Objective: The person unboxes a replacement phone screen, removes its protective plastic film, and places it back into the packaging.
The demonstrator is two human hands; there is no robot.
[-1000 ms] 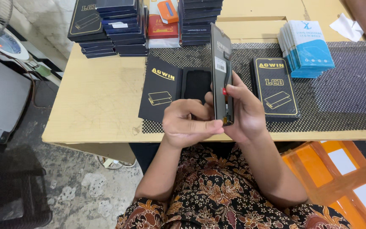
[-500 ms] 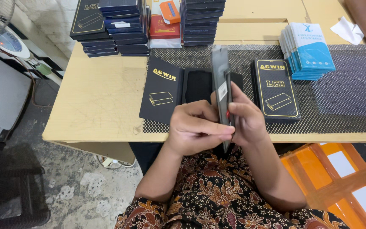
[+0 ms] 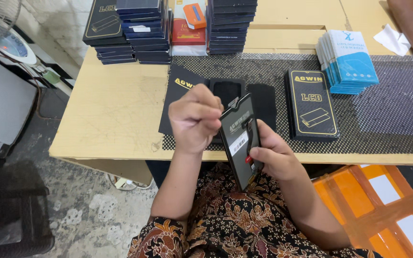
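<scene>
My right hand [image 3: 276, 155] holds a dark flat screen panel [image 3: 239, 138] tilted on edge above the table's front edge, its back with a white label toward me. My left hand [image 3: 194, 117] is closed into a fist beside the panel's upper left corner, pinching what looks like a thin film tab there. Behind the hands an open black box [image 3: 228, 91] with a foam tray lies on the dark mesh mat [image 3: 397, 110]. Its black lid [image 3: 180, 93] rests to the left.
A closed black box [image 3: 311, 102] lies right of the open one. Stacks of black boxes [image 3: 144, 28] and an orange package [image 3: 190, 21] line the far edge. A pile of blue packets [image 3: 350, 62] sits far right. Orange cartons [image 3: 383, 200] stand beside my right knee.
The panel has tipped from nearly upright and edge-on to leaning with its labelled back facing me. My left hand has risen to the panel's top corner and closed into a fist.
</scene>
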